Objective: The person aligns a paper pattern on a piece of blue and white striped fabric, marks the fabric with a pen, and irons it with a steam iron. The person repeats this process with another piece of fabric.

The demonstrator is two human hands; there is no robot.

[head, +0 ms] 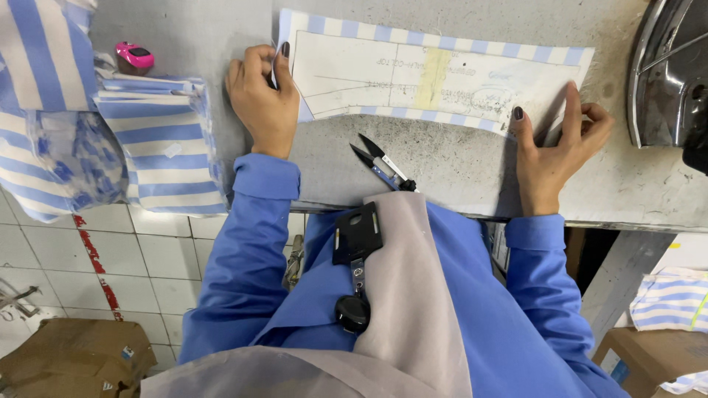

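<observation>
**Striped cloth pinned under a paper pattern, a hand at each end**

Blue-and-white striped fabric (442, 46) lies flat on the grey tabletop (442, 158), with a curved paper pattern (413, 81) laid on top so that only a striped border shows round it. From where I stand, the person in the blue jacket leans over the edge. The left hand (262, 99) grips the left end of the stack, fingers curled and closed over the edge of paper and cloth together. The right hand (557, 147) sits at the right end; its fingers are loosely spread, thumb and forefinger pressing on the corner of the pattern, though I cannot tell whether it pinches the edge or only holds it down.

Small thread snips (383, 163) lie between the two arms, just below the pattern, blades apart. A pile of striped pieces (158, 155) hangs off the left of the tabletop, with a small pink object (134, 57) beside it. Part of a sewing machine (667, 74) shows at far right.
</observation>
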